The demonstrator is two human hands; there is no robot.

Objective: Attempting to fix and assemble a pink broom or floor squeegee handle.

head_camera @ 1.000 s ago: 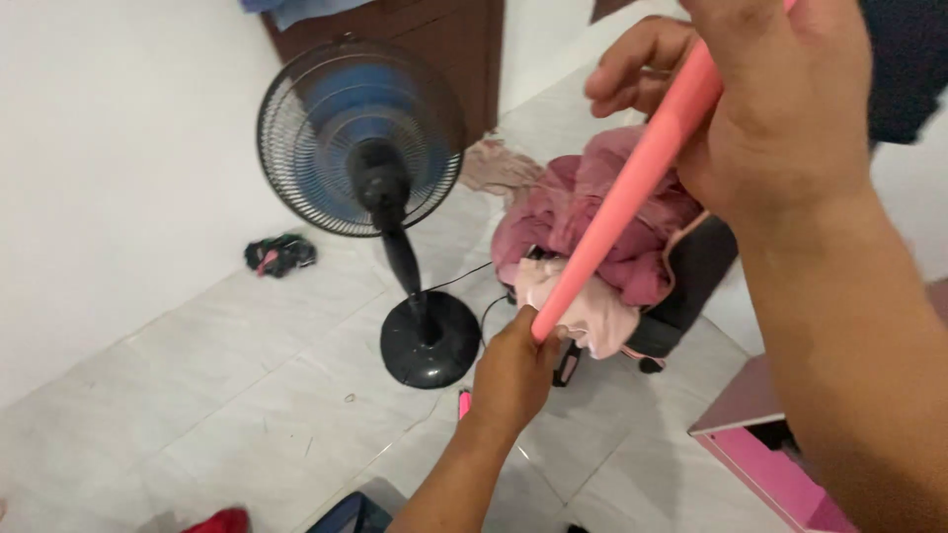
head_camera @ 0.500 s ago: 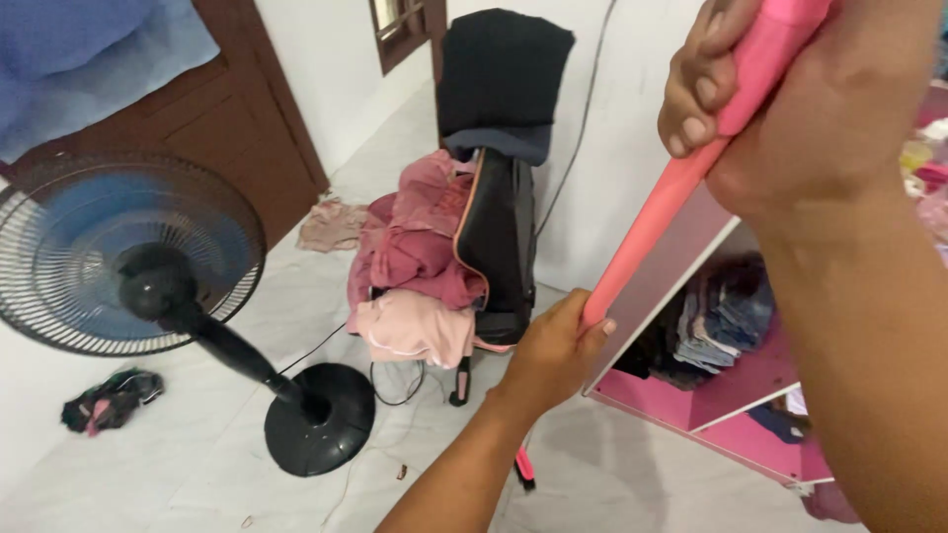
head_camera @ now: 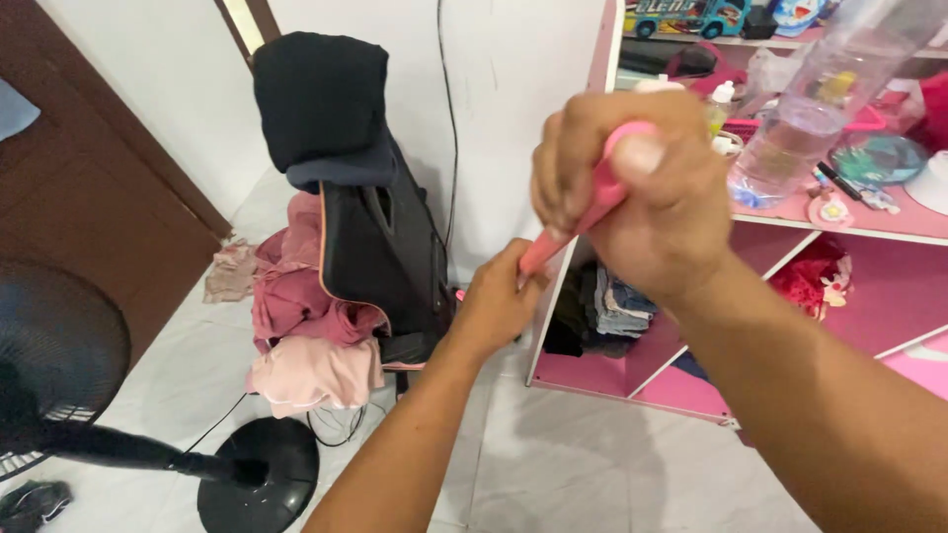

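Pink plastic pole (head_camera: pixel 578 212) is gripped by both fists: right hand (head_camera: pixel 632 188) closed round its top, left hand (head_camera: pixel 499 301) closed lower, near the pink shelf unit's (head_camera: pixel 604 59) left edge.

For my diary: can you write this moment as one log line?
left hand: grips pink stick lower | right hand: grips its top | behind: pink shelf, black fan

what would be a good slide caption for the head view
Both hands grip a pink handle: right hand high, left hand lower, before a pink shelf unit, a clothes-piled chair and a standing fan.
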